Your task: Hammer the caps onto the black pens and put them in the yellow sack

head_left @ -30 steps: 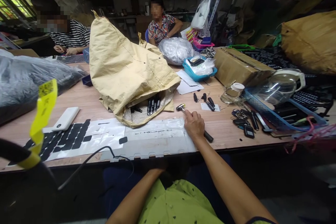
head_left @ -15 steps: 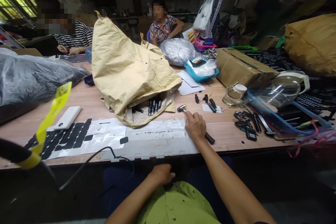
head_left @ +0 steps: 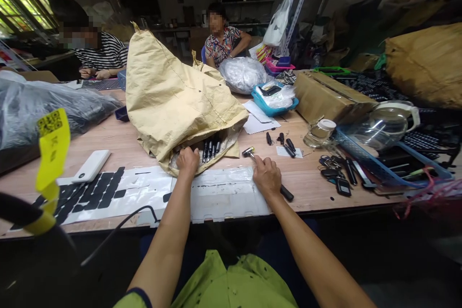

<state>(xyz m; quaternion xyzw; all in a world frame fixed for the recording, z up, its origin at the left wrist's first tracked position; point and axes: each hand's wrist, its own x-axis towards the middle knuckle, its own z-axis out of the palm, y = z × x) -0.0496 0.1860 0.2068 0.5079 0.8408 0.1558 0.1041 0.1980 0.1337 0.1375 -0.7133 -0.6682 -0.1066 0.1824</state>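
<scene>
At the mouth of the large tan sack (head_left: 173,91), my left hand (head_left: 187,160) is closed with curled fingers. Its fingertips and whatever they grip are hidden. Beside it, several black pen-like parts (head_left: 211,151) lie inside the opening. My right hand (head_left: 267,177) is wrapped round a small hammer (head_left: 248,152). The metal head with a yellowish face points left, and the black handle end shows below the hand. Between my hands lies a whitish, plastic-covered board (head_left: 224,197) along the table's front edge.
Black stickers (head_left: 99,190) on a sheet and a white power bank (head_left: 91,166) lie left. To the right are loose black parts (head_left: 289,144), key fobs (head_left: 342,186), a glass jar (head_left: 319,134) and a blue basket (head_left: 393,154). Two people sit across the table.
My left hand has moved up from my lap to the sack's mouth, covering the loose black piece that lay there. My right hand keeps its hold on the hammer. The view has shifted slightly.
</scene>
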